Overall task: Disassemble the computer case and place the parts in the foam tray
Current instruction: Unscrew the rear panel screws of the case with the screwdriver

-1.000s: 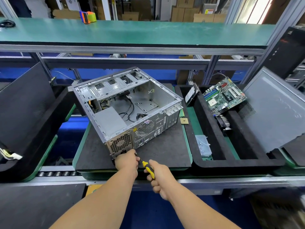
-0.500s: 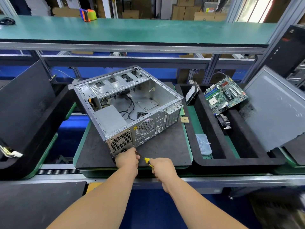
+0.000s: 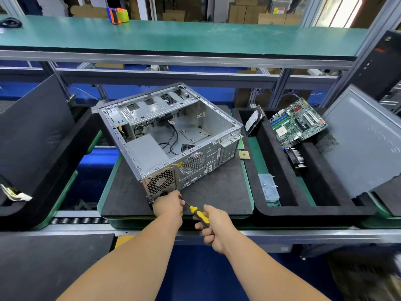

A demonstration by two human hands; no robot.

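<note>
An open grey computer case point(image 3: 173, 135) lies on a dark mat, its rear panel facing me, with cables and a power supply point(image 3: 149, 151) inside. My left hand point(image 3: 168, 206) rests against the case's near bottom corner, fingers curled by the screwdriver's shaft. My right hand point(image 3: 213, 228) grips the yellow-and-black screwdriver point(image 3: 198, 213), its tip pointing at that corner. To the right, the black foam tray point(image 3: 312, 210) holds a green motherboard point(image 3: 298, 123), a hard drive point(image 3: 253, 121), a heatsink point(image 3: 296, 157) and a clear bag of small parts point(image 3: 268, 187).
A grey side panel point(image 3: 364, 140) leans in the tray's right part. Another black foam tray point(image 3: 32, 135) stands at the left. A small square chip point(image 3: 244, 154) lies on the mat beside the case. A green shelf point(image 3: 173, 35) runs overhead.
My right hand has drawn back a little toward me with the screwdriver. The left hand stays at the case's near corner. The view has shifted slightly.
</note>
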